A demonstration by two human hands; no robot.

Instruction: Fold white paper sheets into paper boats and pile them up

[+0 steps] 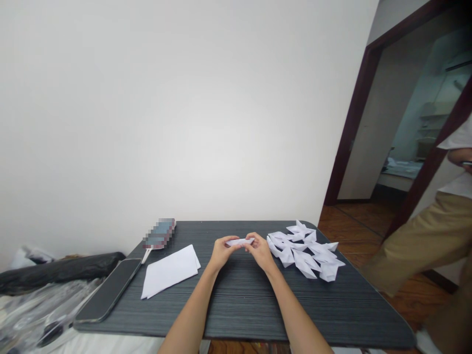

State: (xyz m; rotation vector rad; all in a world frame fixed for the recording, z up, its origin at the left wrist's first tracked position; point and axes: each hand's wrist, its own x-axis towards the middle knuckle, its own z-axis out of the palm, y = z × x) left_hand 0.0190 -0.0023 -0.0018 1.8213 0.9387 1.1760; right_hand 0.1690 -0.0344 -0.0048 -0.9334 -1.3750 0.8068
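Observation:
A small folded white paper is held up over the dark table between both hands. Its left end sits in the pinch of my left hand, thumb below and fingers behind. At the other end, my right hand grips it the same way, fingertips along the top edge. Just right of my right hand lies a heap of folded white paper boats, several of them overlapping. To the left of my left hand rests a stack of flat white paper sheets.
The dark wood-grain table stands against a white wall. On its left are a black phone and a blurred-out packet. Plastic-wrapped items lie beyond the left edge. A person in tan trousers stands at the right, near a doorway.

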